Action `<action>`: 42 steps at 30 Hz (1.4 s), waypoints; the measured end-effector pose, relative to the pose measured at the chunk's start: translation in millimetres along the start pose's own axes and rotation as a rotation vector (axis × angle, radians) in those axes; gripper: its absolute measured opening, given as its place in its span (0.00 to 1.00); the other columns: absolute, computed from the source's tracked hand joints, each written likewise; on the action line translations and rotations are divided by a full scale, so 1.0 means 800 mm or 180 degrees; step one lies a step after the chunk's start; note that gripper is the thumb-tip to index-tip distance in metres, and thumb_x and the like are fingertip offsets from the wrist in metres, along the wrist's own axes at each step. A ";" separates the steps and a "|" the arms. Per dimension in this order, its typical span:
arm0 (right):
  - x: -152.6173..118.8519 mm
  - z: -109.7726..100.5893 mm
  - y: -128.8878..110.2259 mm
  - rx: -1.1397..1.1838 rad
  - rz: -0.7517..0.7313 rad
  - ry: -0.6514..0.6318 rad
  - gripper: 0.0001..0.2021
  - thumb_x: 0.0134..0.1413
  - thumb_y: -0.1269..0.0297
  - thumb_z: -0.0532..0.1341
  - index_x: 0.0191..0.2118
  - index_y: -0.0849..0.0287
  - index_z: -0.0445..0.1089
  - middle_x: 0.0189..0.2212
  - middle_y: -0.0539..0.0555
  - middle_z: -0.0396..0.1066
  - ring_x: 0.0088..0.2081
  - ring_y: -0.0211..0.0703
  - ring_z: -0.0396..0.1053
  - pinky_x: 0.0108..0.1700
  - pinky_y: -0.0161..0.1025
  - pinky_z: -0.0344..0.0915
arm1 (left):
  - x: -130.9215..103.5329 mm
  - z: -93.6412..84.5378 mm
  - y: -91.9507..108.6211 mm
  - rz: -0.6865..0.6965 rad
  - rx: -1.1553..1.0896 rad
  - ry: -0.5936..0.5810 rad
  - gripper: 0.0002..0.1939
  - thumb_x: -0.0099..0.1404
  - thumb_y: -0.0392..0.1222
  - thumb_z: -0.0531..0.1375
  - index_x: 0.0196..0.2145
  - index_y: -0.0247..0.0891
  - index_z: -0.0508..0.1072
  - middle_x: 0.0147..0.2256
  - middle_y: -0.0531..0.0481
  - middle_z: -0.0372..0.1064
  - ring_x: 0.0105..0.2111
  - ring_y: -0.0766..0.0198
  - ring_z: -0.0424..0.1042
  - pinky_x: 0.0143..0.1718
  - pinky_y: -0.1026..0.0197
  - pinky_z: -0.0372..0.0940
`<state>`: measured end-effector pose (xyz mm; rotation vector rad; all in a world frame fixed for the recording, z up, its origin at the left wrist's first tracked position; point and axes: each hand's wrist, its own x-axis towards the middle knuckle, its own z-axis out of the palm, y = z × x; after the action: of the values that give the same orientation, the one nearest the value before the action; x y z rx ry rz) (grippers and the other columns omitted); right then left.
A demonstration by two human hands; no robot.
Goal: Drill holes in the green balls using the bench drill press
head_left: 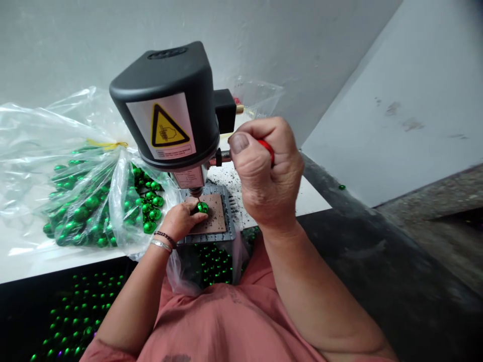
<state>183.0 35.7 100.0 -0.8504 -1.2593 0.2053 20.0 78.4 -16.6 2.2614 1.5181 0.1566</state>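
Observation:
A black bench drill press (162,75) with a yellow warning label stands on the white table. Under its bit, my left hand (181,219) pinches a shiny green ball (203,207) against a brown board (217,213). That board lies on the grey drill base (229,221). The bit comes down at the top of the ball; whether it has entered cannot be made out. Up at the right of the machine, my right hand (266,173) is wrapped around the red knob (267,151) of the feed lever, mostly hidden by the fingers.
A clear plastic bag (121,186) with many green balls lies left of the drill, tied with a yellow strip (107,145). Dark shavings litter the white table (245,213). More green balls (213,264) show below the table edge. One green piece (341,187) lies on the floor.

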 end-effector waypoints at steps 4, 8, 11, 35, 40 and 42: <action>-0.002 -0.002 -0.002 -0.0028 0.0137 -0.0044 0.10 0.52 0.59 0.55 0.25 0.59 0.60 0.17 0.43 0.54 0.20 0.24 0.51 0.22 0.26 0.53 | -0.005 -0.001 0.006 -0.0091 0.0034 0.0037 0.15 0.58 0.54 0.53 0.31 0.40 0.70 0.30 0.50 0.72 0.30 0.62 0.69 0.30 0.64 0.57; -0.011 -0.004 0.000 -0.0237 0.0057 -0.0044 0.08 0.52 0.63 0.55 0.24 0.58 0.63 0.16 0.43 0.56 0.19 0.25 0.51 0.21 0.27 0.54 | -0.008 -0.003 0.010 -0.0115 -0.0056 0.0041 0.13 0.58 0.52 0.55 0.33 0.41 0.71 0.32 0.49 0.72 0.32 0.62 0.70 0.31 0.65 0.58; -0.021 -0.007 0.003 -0.0441 -0.0068 -0.0034 0.04 0.50 0.66 0.56 0.29 0.57 0.67 0.22 0.45 0.65 0.24 0.27 0.60 0.26 0.28 0.61 | -0.009 -0.004 0.011 -0.0065 -0.0094 0.0064 0.12 0.58 0.51 0.55 0.34 0.41 0.71 0.32 0.50 0.72 0.32 0.62 0.70 0.32 0.65 0.58; -0.069 -0.004 0.032 -0.0424 -0.0081 0.0211 0.10 0.47 0.73 0.56 0.36 0.53 0.69 0.29 0.46 0.70 0.29 0.31 0.67 0.33 0.33 0.67 | -0.010 0.000 0.006 -0.0086 0.0037 0.0119 0.13 0.58 0.51 0.54 0.36 0.42 0.71 0.33 0.48 0.73 0.33 0.59 0.71 0.32 0.63 0.59; -0.076 -0.002 0.040 -0.0132 -0.0093 0.0300 0.11 0.47 0.73 0.55 0.35 0.53 0.68 0.27 0.46 0.68 0.28 0.31 0.66 0.31 0.33 0.65 | -0.011 0.001 0.006 -0.0068 0.0001 0.0154 0.13 0.58 0.51 0.54 0.35 0.42 0.71 0.33 0.48 0.73 0.34 0.59 0.71 0.32 0.63 0.59; -0.081 -0.003 0.043 -0.0053 -0.0141 0.0195 0.11 0.46 0.74 0.55 0.35 0.53 0.68 0.27 0.46 0.68 0.28 0.31 0.65 0.31 0.33 0.64 | -0.011 0.001 0.006 -0.0072 0.0030 0.0167 0.13 0.58 0.51 0.54 0.35 0.42 0.71 0.33 0.48 0.73 0.33 0.59 0.71 0.32 0.63 0.59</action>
<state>173.7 21.2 28.4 -0.8363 -1.2227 0.1325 20.8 68.2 -14.3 2.2632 1.5738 0.2042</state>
